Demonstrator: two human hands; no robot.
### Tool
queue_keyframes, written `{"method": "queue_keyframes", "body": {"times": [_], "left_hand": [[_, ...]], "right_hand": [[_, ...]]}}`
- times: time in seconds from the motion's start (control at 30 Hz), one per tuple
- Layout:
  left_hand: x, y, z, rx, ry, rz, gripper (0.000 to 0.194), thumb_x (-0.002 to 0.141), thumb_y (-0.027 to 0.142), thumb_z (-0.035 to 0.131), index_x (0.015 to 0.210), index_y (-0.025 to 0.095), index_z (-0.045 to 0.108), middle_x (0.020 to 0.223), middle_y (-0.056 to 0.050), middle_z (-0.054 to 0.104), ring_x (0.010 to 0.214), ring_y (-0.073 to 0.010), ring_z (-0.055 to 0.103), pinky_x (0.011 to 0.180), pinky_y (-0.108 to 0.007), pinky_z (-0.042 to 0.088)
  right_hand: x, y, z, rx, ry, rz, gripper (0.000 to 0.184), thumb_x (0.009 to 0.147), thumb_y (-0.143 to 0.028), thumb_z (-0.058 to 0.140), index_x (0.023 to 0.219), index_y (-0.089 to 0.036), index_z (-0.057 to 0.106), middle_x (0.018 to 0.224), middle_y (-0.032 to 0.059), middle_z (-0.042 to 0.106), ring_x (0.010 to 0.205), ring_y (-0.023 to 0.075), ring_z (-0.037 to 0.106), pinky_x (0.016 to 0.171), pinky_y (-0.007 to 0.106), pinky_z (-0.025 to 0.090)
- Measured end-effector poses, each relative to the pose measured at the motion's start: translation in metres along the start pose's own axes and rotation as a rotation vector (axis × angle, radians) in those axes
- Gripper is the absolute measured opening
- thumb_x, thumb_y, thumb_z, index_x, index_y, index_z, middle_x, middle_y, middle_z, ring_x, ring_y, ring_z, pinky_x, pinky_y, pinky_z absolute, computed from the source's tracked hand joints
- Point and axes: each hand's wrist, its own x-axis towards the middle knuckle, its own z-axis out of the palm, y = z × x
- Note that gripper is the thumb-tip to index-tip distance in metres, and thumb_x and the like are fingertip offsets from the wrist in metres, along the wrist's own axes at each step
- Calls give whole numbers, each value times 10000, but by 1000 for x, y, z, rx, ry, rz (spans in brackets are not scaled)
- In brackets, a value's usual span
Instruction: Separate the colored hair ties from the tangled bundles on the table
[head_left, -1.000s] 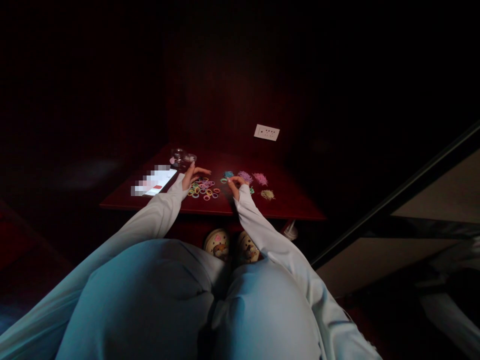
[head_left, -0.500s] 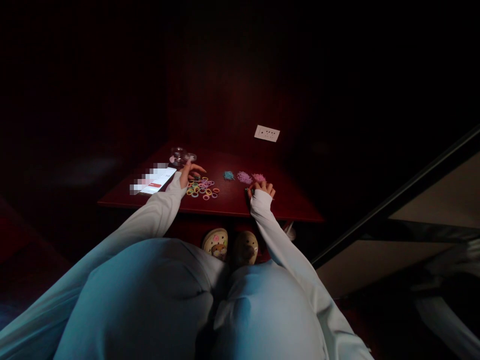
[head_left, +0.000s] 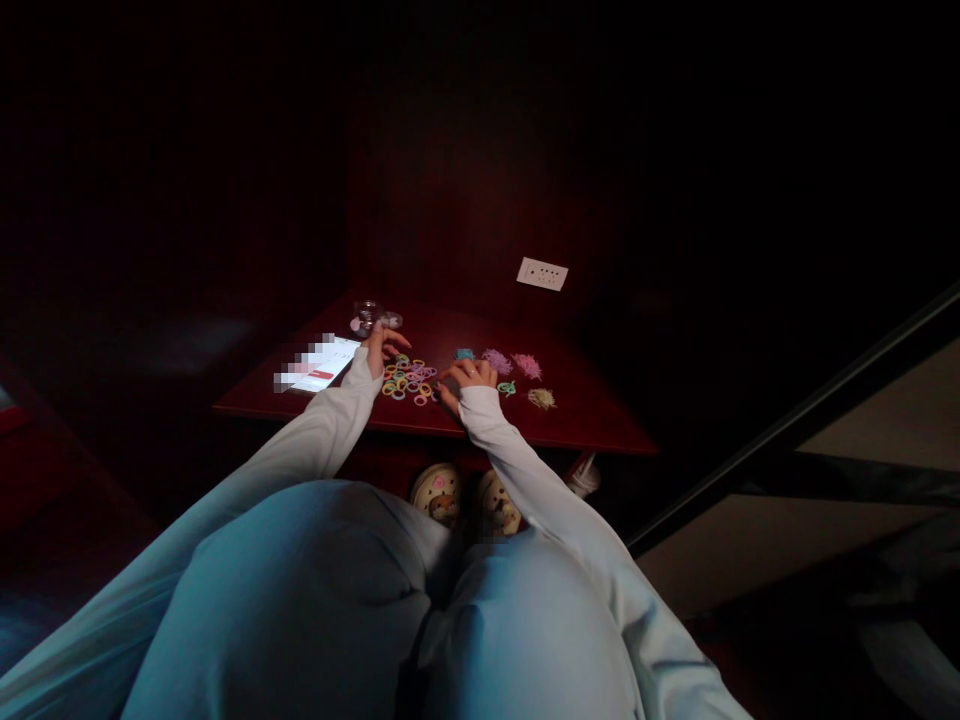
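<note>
A heap of mixed coloured small hair bands (head_left: 407, 380) lies on a dark red table (head_left: 585, 425). My left hand (head_left: 381, 345) rests at the heap's far left edge with its fingers spread. My right hand (head_left: 466, 380) lies at the heap's right edge, fingers curled down onto the table; what is under them is too small to make out. Sorted little piles sit to the right: a blue pile (head_left: 464, 354), a purple pile (head_left: 496, 360), a pink pile (head_left: 527, 365), a green pile (head_left: 507, 388) and a yellow pile (head_left: 541, 398).
A phone with a lit screen (head_left: 319, 365) lies at the table's left. A clear container (head_left: 369, 316) stands behind my left hand. A white wall socket (head_left: 541, 273) sits on the dark panel behind. My knees and patterned shoes (head_left: 436, 492) are below the table edge.
My right hand has come back left from the yellow pile at the right to the edge of the mixed heap. My left hand has hardly moved.
</note>
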Motion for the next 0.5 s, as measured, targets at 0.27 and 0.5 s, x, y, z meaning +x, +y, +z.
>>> {"method": "queue_keyframes", "body": {"times": [0.27, 0.5], "left_hand": [[-7, 8, -2, 31, -43, -21, 862, 946, 879, 207, 749, 180, 671, 745, -119, 687, 677, -219, 628, 545, -300, 453], [-9, 11, 0, 39, -15, -22, 838, 911, 883, 210, 743, 194, 657, 671, -94, 589, 638, -212, 556, 554, -304, 403]], "right_hand": [[30, -44, 23, 87, -27, -58, 328, 1105, -448, 537, 1277, -310, 780, 1354, 55, 675, 1213, 265, 453, 1042, 384, 320], [37, -45, 30, 84, -67, 11, 359, 1098, -482, 539, 1309, -355, 801, 1399, 56, 644, 1260, 285, 416, 1056, 416, 309]]}}
